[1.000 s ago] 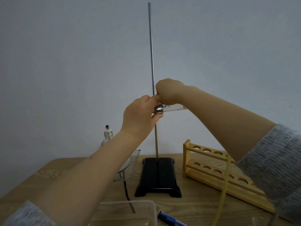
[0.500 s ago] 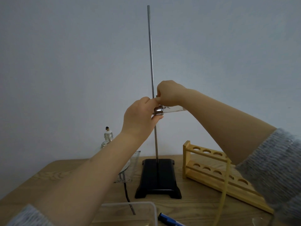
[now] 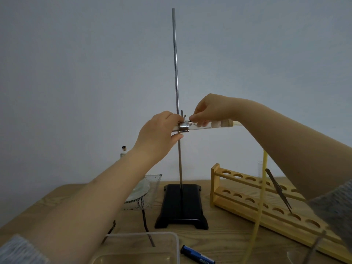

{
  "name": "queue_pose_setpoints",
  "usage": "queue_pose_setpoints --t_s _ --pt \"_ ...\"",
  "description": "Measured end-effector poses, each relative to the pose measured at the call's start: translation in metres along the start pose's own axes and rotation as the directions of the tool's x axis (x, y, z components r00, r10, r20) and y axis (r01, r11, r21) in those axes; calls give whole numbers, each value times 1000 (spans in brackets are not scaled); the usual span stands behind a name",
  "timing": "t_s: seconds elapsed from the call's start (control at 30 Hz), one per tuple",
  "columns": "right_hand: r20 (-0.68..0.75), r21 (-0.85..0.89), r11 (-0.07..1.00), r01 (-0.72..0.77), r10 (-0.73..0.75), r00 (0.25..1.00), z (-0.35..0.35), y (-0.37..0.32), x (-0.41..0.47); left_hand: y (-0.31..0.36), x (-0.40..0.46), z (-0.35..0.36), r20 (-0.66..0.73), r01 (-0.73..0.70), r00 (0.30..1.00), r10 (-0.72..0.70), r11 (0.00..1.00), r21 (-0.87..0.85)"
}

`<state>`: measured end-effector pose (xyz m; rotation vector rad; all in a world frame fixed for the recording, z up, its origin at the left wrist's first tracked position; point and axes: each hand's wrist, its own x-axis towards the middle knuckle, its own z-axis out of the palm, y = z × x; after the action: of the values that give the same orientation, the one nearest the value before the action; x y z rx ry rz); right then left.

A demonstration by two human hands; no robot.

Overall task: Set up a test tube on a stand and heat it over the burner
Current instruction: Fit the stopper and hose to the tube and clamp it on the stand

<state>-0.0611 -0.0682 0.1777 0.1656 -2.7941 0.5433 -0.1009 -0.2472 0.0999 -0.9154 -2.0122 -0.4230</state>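
A steel rod [image 3: 176,73] rises from a black stand base [image 3: 182,204] at the table's middle. About halfway up, a metal clamp [image 3: 183,126] holds a glass test tube [image 3: 207,126] lying nearly level, with white cotton and a stopper at its right end. My left hand [image 3: 159,134] wraps the tube's left end at the clamp. My right hand [image 3: 211,110] pinches the clamp's small screw from the right. The alcohol burner [image 3: 124,151] stands at the back left, mostly hidden behind my left forearm.
A wooden test tube rack [image 3: 266,204] lies right of the base, with tweezers [image 3: 278,189] across it. A yellow rubber hose [image 3: 262,197] hangs from the stopper. A wire gauze [image 3: 150,187] sits left of the base, a clear plastic tub [image 3: 144,246] and a blue lighter [image 3: 197,255] at the front.
My right hand has shifted to the right off the rod, baring the clamp screw, the tube's cotton plug and stopper. The view has tilted slightly; my left hand stays at the clamp.
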Motion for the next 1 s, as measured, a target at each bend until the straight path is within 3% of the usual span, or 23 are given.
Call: queue_pose_setpoints --t_s 0.17,1.0 --pt "3 -40 999 30 -30 1000 -1 7 -15 -7 -3 -9 57 72 996 -74 997 21" --pt "-92 -45 998 47 -51 994 7 6 -20 -6 -2 -14 103 83 991 -87 996 44"
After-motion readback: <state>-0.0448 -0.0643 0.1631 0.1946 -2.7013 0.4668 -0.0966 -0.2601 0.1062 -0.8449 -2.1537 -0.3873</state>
